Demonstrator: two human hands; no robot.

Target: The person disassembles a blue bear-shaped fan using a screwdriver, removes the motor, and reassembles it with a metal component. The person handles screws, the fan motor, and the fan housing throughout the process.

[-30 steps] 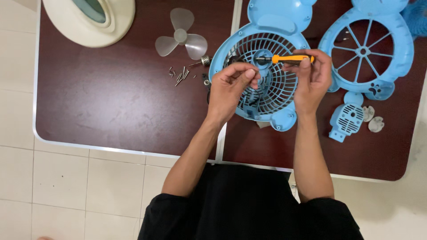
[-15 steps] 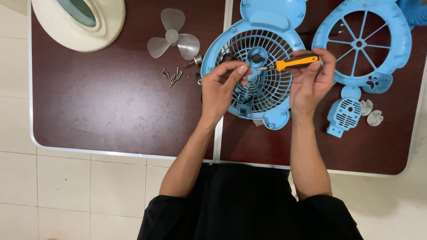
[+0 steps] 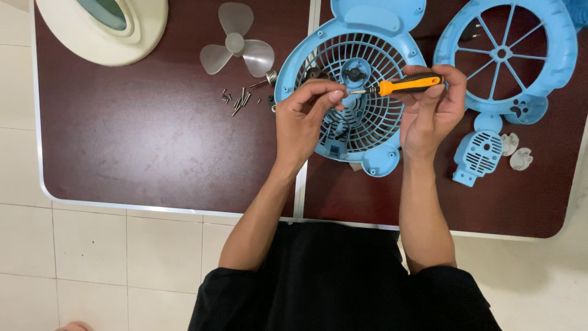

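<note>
Both bare forearms reach forward from the body, elbows bent, the hands raised side by side. The left hand (image 3: 303, 119) is curled, thumb and forefinger pinched together at their tips, pointing right. The right hand (image 3: 429, 107) is closed in a fist-like grip, fingers wrapped, knuckles upward, wrist straight.

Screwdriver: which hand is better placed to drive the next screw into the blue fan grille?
Right, likely. The right hand already grips the screwdriver handle, tip over the fan grille. The left hand pinches at the tip, seemingly steadying a screw.
</note>
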